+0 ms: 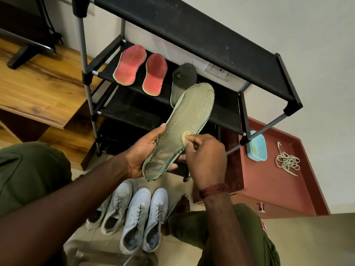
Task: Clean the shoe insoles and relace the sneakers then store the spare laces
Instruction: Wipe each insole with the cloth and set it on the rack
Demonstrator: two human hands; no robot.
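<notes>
The left hand is cradling a long grey-green woven fabric insole from below. The thumb is lying along its left edge and the fingers are curling round under the heel end, so the stitched face is tilting up toward the person and has support under it against pressure. The right hand is pinching a small pale-yellow cleaning pad between thumb and fingertips. It is pressing the pad onto the insole's middle, close to its right edge; this looks like the scrubbing step.

Behind the hands a black fabric-and-metal-tube shoe rack is standing against the wall. Two red foam insoles are lying side by side toward the left end of its second shelf. A dark grey insole is lying just beside them, its near end hidden by the held one. They are probably laid out there to dry or to wait their turn.

On the floor below the hands, a white pair of sneakers and a grey pair of sneakers are sitting side by side.

On the red cabinet top, a light-blue plastic tub is sitting at the edge nearest the rack. A loose tangle of cream laces is lying apart from it, toward the wall edge, not yet stored.
</notes>
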